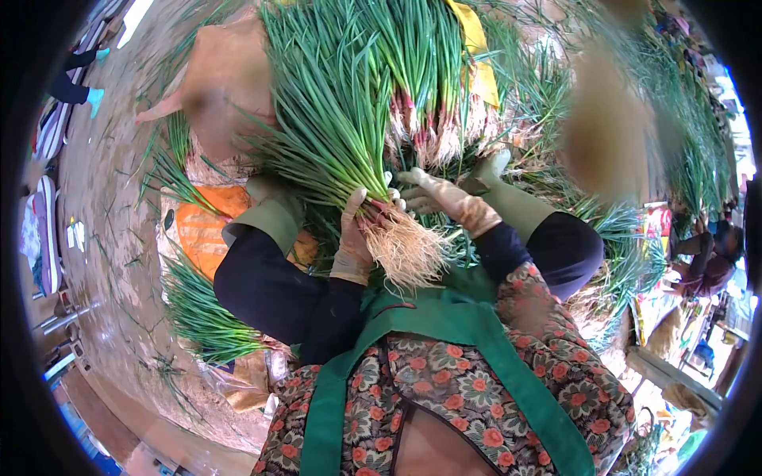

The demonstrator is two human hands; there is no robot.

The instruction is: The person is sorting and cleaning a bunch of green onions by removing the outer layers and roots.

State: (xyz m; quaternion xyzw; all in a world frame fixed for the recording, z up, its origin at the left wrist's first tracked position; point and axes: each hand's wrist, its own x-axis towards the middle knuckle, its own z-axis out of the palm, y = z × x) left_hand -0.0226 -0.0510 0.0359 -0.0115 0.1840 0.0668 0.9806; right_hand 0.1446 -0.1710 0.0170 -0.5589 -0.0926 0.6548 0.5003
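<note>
While heaps of loose green onions [198, 317] wait around them, the left hand [354, 238] clamps one bundle [341, 119] at its roots, the right hand [444, 198] open beside it

no legible text, no labels, no brands, no numbers, no signs

Both arms bent at elbow, forearms reaching forward, dark sleeves with olive cuffs. Left hand [355, 238] gloved, fingers curled shut in firm grasp, thumb up. Right hand [444, 198] gloved, fingers spread loose, palm down, just beside left hand
</note>
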